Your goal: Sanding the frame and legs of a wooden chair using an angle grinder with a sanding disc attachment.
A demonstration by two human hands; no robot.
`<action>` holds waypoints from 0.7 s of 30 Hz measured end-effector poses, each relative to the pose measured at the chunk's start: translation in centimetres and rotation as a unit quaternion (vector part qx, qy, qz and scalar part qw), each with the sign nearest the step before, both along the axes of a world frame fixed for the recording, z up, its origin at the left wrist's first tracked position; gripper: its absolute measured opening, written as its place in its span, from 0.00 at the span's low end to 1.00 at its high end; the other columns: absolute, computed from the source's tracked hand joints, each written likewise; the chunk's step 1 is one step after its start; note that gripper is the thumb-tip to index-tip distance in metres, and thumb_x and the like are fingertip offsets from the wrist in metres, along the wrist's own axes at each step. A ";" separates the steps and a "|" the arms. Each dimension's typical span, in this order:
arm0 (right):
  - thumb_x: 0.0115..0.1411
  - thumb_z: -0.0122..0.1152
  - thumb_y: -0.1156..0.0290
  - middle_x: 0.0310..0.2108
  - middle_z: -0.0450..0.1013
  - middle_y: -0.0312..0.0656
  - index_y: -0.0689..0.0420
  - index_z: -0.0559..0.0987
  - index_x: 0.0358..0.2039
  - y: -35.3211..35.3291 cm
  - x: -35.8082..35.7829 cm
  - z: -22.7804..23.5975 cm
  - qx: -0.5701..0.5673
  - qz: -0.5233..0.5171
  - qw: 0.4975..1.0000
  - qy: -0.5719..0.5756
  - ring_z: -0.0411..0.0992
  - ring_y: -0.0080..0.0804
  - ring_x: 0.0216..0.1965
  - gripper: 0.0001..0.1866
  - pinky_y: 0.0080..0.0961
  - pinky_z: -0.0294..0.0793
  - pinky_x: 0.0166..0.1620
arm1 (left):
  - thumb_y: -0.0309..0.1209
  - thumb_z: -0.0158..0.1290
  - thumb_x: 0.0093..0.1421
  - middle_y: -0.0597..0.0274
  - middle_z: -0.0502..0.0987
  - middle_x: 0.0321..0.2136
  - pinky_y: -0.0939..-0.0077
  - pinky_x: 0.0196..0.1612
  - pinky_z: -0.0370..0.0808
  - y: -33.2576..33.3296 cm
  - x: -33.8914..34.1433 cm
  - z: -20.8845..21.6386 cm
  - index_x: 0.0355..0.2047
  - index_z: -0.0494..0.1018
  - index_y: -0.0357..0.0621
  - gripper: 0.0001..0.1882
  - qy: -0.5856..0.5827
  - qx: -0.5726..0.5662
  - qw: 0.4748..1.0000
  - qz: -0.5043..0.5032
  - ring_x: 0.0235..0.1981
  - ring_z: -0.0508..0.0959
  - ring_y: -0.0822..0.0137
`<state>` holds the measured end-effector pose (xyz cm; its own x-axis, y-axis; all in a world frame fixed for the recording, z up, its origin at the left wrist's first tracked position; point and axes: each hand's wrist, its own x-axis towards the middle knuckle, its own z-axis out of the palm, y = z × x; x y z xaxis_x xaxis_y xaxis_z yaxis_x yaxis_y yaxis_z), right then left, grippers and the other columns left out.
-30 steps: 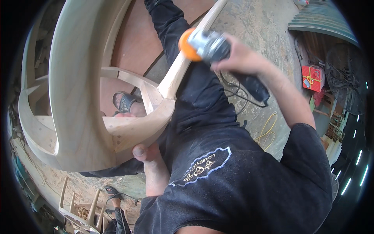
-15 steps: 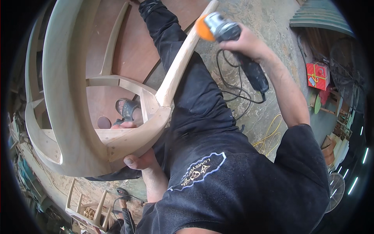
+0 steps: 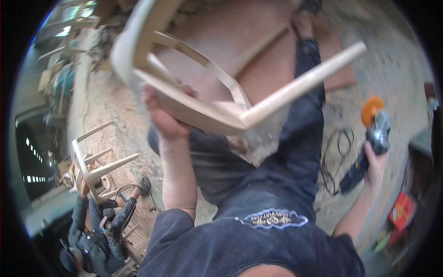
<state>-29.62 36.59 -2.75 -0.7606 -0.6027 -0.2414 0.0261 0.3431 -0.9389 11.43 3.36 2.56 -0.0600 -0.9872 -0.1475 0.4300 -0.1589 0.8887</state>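
Observation:
A pale, bare wood chair frame (image 3: pixel 198 113) is raised and tilted above my lap, one rounded leg (image 3: pixel 304 83) pointing to the far right. Around its curved seat rail wraps my left hand (image 3: pixel 167 117), thumb on one side and some fingertips showing past the edge. Off to the right, apart from the chair, my right hand (image 3: pixel 377 162) grips an angle grinder (image 3: pixel 381 131) by its body. An orange disc (image 3: pixel 370 110) is fitted at the grinder's head, facing away from me. Motion blurs the chair's far parts.
A brown board (image 3: pixel 339 69) lies on the dusty floor beneath the chair. The grinder's black cord (image 3: pixel 328 171) loops beside my leg. At lower left a person (image 3: pixel 99 240) sits holding another wooden chair frame (image 3: pixel 87 161). A red box (image 3: pixel 402 211) stands at the right.
The grinder has moved away from the chair leg, out to the right. My left hand has shifted along the frame, and the chair is lifted and turned. The view has swung left, showing the other person.

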 end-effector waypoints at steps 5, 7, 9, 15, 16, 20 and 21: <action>0.58 0.72 0.73 0.35 0.73 0.35 0.57 0.72 0.53 1.1 1.4 -1.3 -0.006 -0.005 1.000 0.004 0.73 0.23 0.31 0.24 0.23 0.74 0.35 | 0.62 0.49 0.66 0.55 0.74 0.34 0.60 0.35 0.80 -0.9 0.3 1.3 0.53 0.66 0.41 0.35 0.051 0.002 0.999 -0.012 0.30 0.80 0.60; 0.58 0.73 0.74 0.38 0.73 0.35 0.56 0.70 0.55 0.9 2.1 -1.2 -0.002 -0.008 1.000 0.005 0.72 0.23 0.32 0.27 0.23 0.74 0.37 | 0.61 0.50 0.66 0.55 0.75 0.33 0.61 0.34 0.80 -1.1 0.6 1.3 0.51 0.67 0.43 0.33 0.075 0.008 0.997 -0.025 0.29 0.80 0.60; 0.58 0.73 0.74 0.39 0.73 0.35 0.57 0.69 0.55 0.6 2.7 -1.1 -0.013 -0.005 0.999 0.045 0.72 0.22 0.34 0.28 0.23 0.74 0.39 | 0.61 0.51 0.65 0.56 0.74 0.33 0.61 0.33 0.80 -1.4 0.7 1.2 0.49 0.68 0.43 0.32 0.079 0.003 0.997 -0.023 0.28 0.80 0.60; 0.56 0.75 0.73 0.48 0.71 0.38 0.58 0.65 0.62 2.4 2.5 -0.7 -0.013 -0.043 0.988 0.146 0.72 0.24 0.45 0.37 0.25 0.73 0.50 | 0.59 0.53 0.65 0.59 0.74 0.30 0.63 0.31 0.80 -2.9 0.0 0.3 0.46 0.69 0.46 0.28 0.070 -0.001 0.997 -0.025 0.26 0.79 0.61; 0.56 0.75 0.73 0.50 0.71 0.39 0.59 0.64 0.63 3.1 2.1 -0.6 0.004 -0.079 0.980 0.185 0.72 0.25 0.47 0.38 0.26 0.73 0.52 | 0.59 0.53 0.65 0.59 0.74 0.30 0.63 0.31 0.80 -3.3 -0.2 -0.3 0.46 0.69 0.46 0.28 0.080 0.004 0.996 -0.034 0.26 0.79 0.61; 0.55 0.77 0.74 0.52 0.72 0.39 0.58 0.63 0.65 3.3 2.4 4.8 -0.024 -0.093 0.968 0.233 0.73 0.26 0.49 0.41 0.27 0.73 0.54 | 0.57 0.53 0.65 0.60 0.75 0.30 0.65 0.31 0.80 -4.5 0.9 -0.7 0.47 0.70 0.46 0.27 0.077 -0.015 0.997 -0.026 0.28 0.81 0.61; 0.55 0.77 0.74 0.51 0.73 0.38 0.57 0.64 0.65 4.5 0.5 5.0 -0.048 -0.104 0.956 0.269 0.73 0.25 0.48 0.40 0.26 0.73 0.53 | 0.58 0.54 0.65 0.58 0.75 0.29 0.64 0.32 0.81 -4.9 0.7 -0.3 0.48 0.68 0.46 0.28 0.087 -0.014 0.995 -0.036 0.28 0.81 0.60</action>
